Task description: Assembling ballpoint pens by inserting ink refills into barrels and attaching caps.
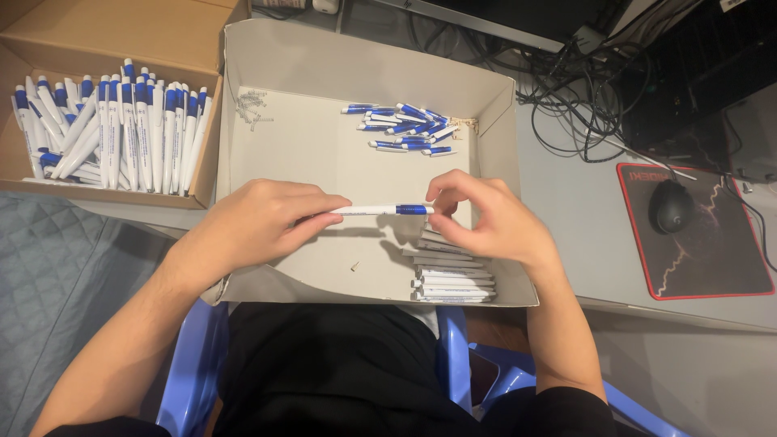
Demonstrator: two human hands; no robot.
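Left hand [259,222] and right hand [486,214] each pinch one end of a white-and-blue pen [380,210], both grips closed on it. The pen lies level above an open white box [307,146] holding loose pen parts [409,128].

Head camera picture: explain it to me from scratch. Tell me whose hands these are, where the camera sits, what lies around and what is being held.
There is no machine here. The one picture comes from a camera worn on a person's head, looking down at their own two bare hands.

The left hand and right hand hold one white and blue pen between them, level, each pinching an end.

Beneath the hands is a shallow white box. It holds a heap of blue pen parts at the far side, a stack of white pen barrels near the right hand, and some small springs.

To the left, a brown cardboard box is filled with finished pens. To the right, a black mouse sits on a mouse pad.
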